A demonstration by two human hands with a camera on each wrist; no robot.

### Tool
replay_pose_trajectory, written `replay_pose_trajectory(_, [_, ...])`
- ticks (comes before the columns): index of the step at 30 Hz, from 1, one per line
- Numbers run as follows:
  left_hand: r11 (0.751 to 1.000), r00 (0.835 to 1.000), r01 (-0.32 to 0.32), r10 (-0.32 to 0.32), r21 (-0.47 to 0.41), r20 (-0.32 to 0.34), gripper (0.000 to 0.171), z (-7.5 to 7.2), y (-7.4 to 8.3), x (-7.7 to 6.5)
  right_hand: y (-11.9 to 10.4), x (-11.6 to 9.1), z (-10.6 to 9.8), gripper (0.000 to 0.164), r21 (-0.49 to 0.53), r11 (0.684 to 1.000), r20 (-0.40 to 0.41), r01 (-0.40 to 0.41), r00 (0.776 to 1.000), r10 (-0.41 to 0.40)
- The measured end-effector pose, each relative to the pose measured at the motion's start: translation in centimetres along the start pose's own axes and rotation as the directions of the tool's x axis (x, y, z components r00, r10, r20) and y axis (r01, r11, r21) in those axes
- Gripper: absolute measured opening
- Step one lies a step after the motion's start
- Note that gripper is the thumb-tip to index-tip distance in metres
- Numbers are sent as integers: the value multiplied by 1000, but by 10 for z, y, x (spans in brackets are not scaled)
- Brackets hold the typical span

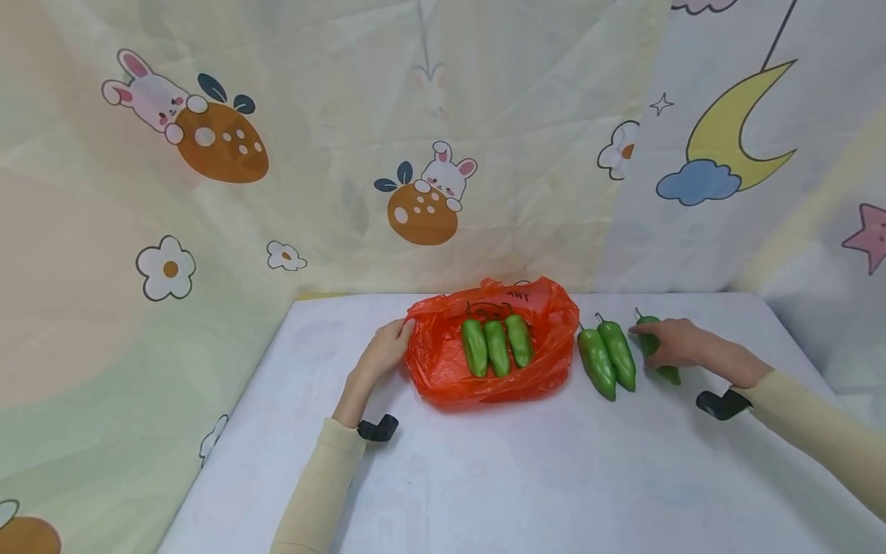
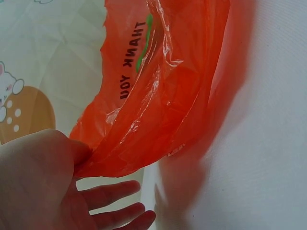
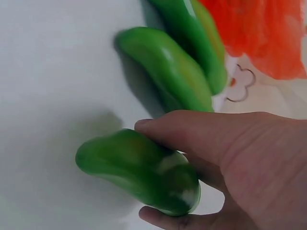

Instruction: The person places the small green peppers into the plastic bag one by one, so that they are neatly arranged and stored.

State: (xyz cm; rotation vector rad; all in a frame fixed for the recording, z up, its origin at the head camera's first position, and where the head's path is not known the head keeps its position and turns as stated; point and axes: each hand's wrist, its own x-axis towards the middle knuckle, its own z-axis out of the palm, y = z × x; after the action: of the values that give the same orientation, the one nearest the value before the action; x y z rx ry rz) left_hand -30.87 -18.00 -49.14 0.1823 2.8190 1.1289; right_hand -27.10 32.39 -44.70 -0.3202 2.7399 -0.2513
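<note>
A red plastic bag [image 1: 439,373] lies open-mouthed on the table, with three green peppers [image 1: 496,350] side by side in it. My left hand [image 1: 383,350] pinches the bag's left edge between thumb and forefinger; in the left wrist view the other fingers [image 2: 112,194] extend below the plastic. To the bag's right, my right hand [image 1: 681,344] grips another green pepper [image 3: 129,165], thumb on one side and a finger on the other. That pepper is low over the table; whether it touches the surface I cannot tell. Two more peppers [image 1: 617,355] lie between this hand and the bag.
A white-covered table [image 1: 484,477] bears everything. Behind it hangs a cloth backdrop [image 1: 332,192] printed with rabbits, flowers and a moon, close to the table's far edge. Black wrist mounts [image 1: 378,428] sit at both cuffs.
</note>
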Motion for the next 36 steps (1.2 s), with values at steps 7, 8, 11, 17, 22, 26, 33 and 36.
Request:
replay_pose_trajectory(7, [1000,1000,2,-2,1,6,49,0,0,0,3,1,-4,69,8,1000,10,-24,1000,24])
replay_pose_trajectory(8, [1000,1000,4,-4,1,7,49,0,0,0,3,1,-5,69,7,1000,11,-25,1000,25])
replay_pose_trajectory(11, [1000,1000,4,-4,0,7,50,0,-1,0,2,0,-7,69,4,1000,13,-23,1000,23])
replay_pose_trajectory(17, [1000,1000,-1,1,-6,8,49,-1,-1,0,0,-1,-13,71,10,1000,14,-11,1000,10])
replay_pose_trajectory(22, [1000,1000,1,-1,-8,9,49,-1,-1,0,-3,-2,-20,72,31,999,37,-10,999,8])
replay_pose_trajectory(26, [1000,1000,-12,12,14,-5,49,0,-1,0,-5,-2,-24,72,38,999,49,-10,999,8])
replay_pose_trajectory(33, [1000,1000,-2,2,8,-6,50,0,0,1,-6,-3,-29,70,41,999,33,28,999,-29])
replay_pose_trajectory(36, [1000,1000,1,-1,3,-6,50,0,0,1,-8,-4,-33,70,44,998,23,51,998,-52])
